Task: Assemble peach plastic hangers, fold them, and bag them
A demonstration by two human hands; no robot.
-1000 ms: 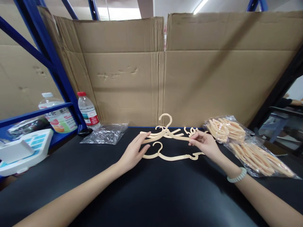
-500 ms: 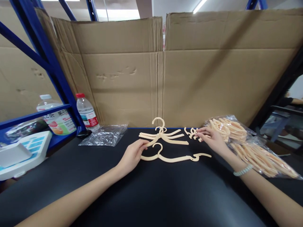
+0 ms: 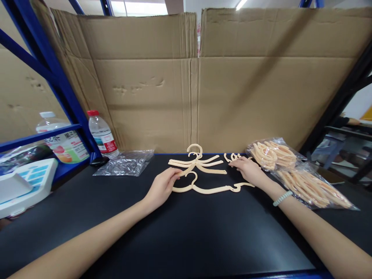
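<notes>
Black table point(image 3: 192, 232), brown cardboard wall point(image 3: 145, 85): right hand point(image 3: 249, 172) off the beige, curved, plastic-looking hanger point(image 3: 213, 170)

From my remote view, the left hand point(image 3: 161, 189) has its fingers pinched on the hanger's left arm, mid-table, just behind another beige hanger point(image 3: 210, 191). One second ago the right hand held the opposite arm; now it covers small beige hook-shaped pieces point(image 3: 227, 158), and I can't tell whether its fingers grip one. Only the left steadies the hanger.

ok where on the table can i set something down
Widest: black tabletop between the forearms and the front clothes hanger. Smaller: between the left hand and crumpled clear bag. Crowded: back right, with the right hand, small hooked pieces and bagged hangers.
</notes>
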